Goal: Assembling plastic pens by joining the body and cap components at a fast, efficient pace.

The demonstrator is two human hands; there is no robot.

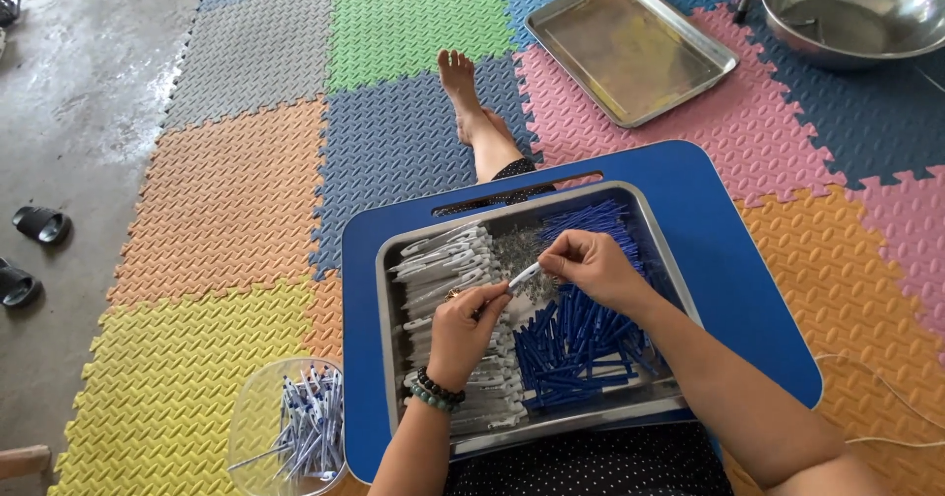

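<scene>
My left hand [463,331] and my right hand [588,263] met over the middle of the steel tray [386,299], both pinching the same white pen barrel [524,277]. The left fingers gripped its lower end and the right fingertips closed on its upper end, so the barrel slanted up from left to right between them. The bead bracelets [434,391] sat on my left wrist.

Under and to the left of my left hand lay the rows of white pen barrels [445,265]. Below my right hand lay the heap of blue pen parts [579,343], with more blue ones just beyond that hand. Between the two piles, just past my fingers, sat a patch of small grey metal bits [516,250]; I could not tell exactly what they were.

The tray rested on a blue lap desk [728,260]. Near my left elbow stood a clear plastic bowl [258,407] of finished pens [307,422]. Well beyond my right hand, on the foam mats [236,191], lay an empty metal tray [630,48] and a steel bowl [856,9]. My bare foot [460,81] stretched out past the desk.
</scene>
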